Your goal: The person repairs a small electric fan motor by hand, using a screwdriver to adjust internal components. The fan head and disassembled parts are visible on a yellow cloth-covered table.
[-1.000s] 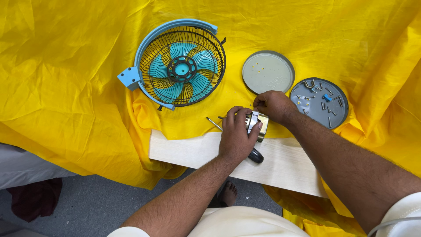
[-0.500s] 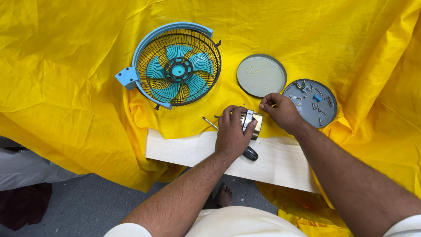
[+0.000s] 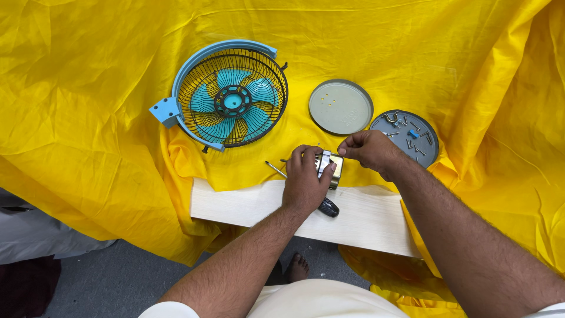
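Under the left hand (image 3: 306,184), at the yellow cloth's (image 3: 88,118) near edge where it meets the pale wooden board (image 3: 247,207), sits a small metal motor block (image 3: 328,166), silver and brass-toned. Left hand is clamped on it from above, fingers wrapped over the top, thumb on the right face. Right hand (image 3: 369,149) comes in from the right with fingertips pinched together just beside the block's top right corner; whatever it pinches is too small to tell, likely a screw or a thin shaft end. Judgement: for this step keep the left grip firm and low so the block can't rock on the cloth fold, and let the right fingers do only fine work, no side load. A screwdriver (image 3: 306,189) lies under the left hand, steel shank poking out up-left, black handle end out on the board to the lower right, so its long axis runs diagonal, tip toward the fan. Block's long axis looks roughly left-right, open end facing the right hand, though the palm hides most of it. Further out: blue fan (image 3: 228,95) with black wire guard lies flat, face up; round grey cover (image 3: 341,107) beside it; grey parts tray (image 3: 419,154) with loose screws just behind the right hand, close enough to knock.
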